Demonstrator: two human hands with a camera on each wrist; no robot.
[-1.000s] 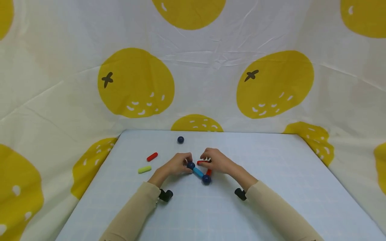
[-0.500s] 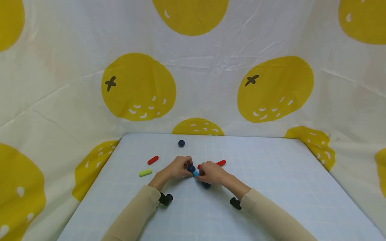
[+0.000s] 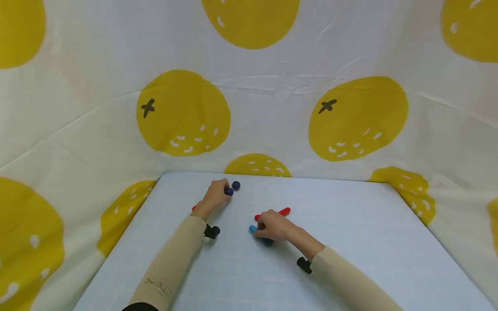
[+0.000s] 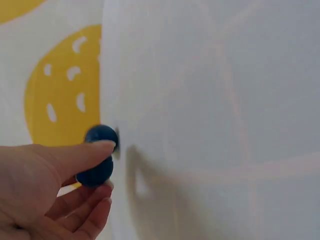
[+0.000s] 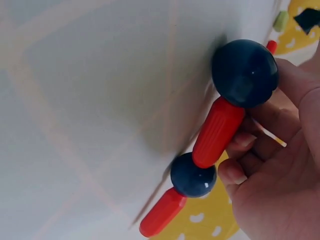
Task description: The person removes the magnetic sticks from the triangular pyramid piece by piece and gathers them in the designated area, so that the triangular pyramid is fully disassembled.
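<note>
On the white table (image 3: 330,259), the near ball (image 3: 267,242), dark blue and round, peeks out from under the right hand (image 3: 274,225). That hand has its thumb and finger curled round a light blue stick (image 3: 253,229), maybe to stop it sliding about. In the right wrist view, a red stick (image 5: 218,132) goes from this ball to the second ball (image 5: 193,175), and another red stick (image 5: 162,212) sticks out past that. They all touch end to end, so they look joined. Farther off, a loose red stick (image 3: 194,207) is partly hidden by the left arm. Past it, the left hand (image 3: 215,194) pinches the small ball (image 3: 228,191) between thumb and fingers, perhaps because round things roll away. Just beside it sits the far ball (image 3: 236,185); nobody can tell if those two touch. Behind hangs a cloth (image 3: 268,125) with big yellow fruit.
</note>
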